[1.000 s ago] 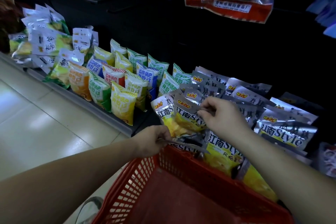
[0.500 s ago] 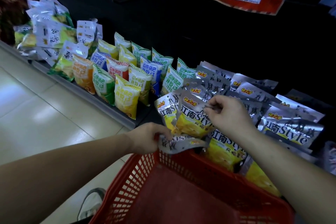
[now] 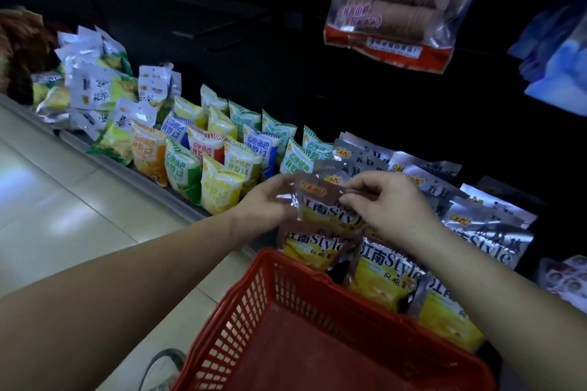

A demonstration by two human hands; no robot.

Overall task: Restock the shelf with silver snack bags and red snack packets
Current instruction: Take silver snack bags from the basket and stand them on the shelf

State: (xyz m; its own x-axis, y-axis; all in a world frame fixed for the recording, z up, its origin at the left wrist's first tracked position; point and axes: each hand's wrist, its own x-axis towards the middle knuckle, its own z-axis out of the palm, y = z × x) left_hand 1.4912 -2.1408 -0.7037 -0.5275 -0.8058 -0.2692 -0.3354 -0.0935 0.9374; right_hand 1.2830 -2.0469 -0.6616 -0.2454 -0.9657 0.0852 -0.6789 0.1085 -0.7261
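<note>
A silver snack bag [image 3: 320, 200] with yellow print stands upright at the front of the low shelf, held from both sides. My left hand [image 3: 263, 200] grips its left edge and my right hand [image 3: 384, 203] pinches its top right corner. More silver snack bags [image 3: 489, 225] lie in rows behind and to the right, and two stand in front at the basket's far rim [image 3: 384, 267]. A red plastic basket [image 3: 254, 311] sits below my arms; its inside looks bare. No red snack packet shows on this shelf section.
Colourful small snack packs [image 3: 219, 168] fill the shelf to the left, with white-and-green bags [image 3: 98, 89] beyond them. A clear biscuit bag with a red band [image 3: 390, 9] hangs above. Tiled floor [image 3: 63, 216] lies left; a shoe [image 3: 162, 368] shows beside the basket.
My left hand rose from the basket rim with a silver bag and brought it to the shelf row. My right hand shifted onto that bag's top corner. The camera tilted upward.
</note>
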